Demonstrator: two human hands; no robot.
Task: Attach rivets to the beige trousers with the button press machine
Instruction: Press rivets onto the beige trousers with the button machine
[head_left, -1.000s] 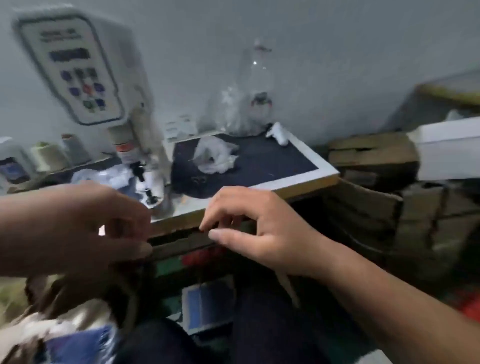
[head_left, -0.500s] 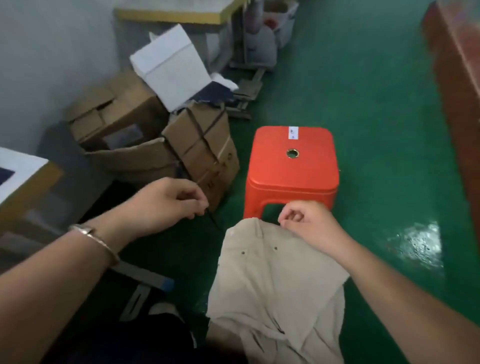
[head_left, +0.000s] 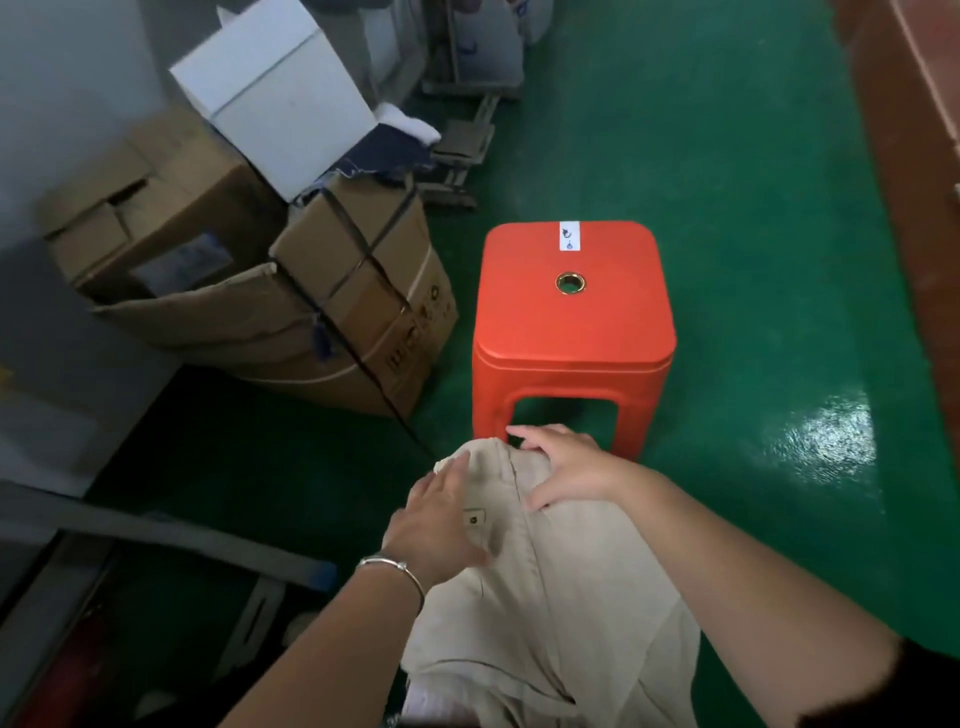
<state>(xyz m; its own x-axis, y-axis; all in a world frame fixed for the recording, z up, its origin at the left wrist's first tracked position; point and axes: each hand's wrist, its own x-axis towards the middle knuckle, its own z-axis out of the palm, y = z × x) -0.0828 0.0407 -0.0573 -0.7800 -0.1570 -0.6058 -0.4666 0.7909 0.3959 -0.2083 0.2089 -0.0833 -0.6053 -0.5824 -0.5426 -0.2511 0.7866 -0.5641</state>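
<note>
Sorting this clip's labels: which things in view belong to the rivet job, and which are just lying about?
Job:
- beige trousers
- left hand, fingers straight, flat on them
- right hand, spread over their top edge

Lying about:
- orange plastic stool
- strapped cardboard boxes
- white box
- green floor

The press machine is out of view.

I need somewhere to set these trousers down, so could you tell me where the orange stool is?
In the head view the stool stands on the green floor, just beyond the trousers, right of the cardboard boxes.

Beige trousers (head_left: 561, 597) draped over lap, waistband end near orange stool, rumpled.
</note>
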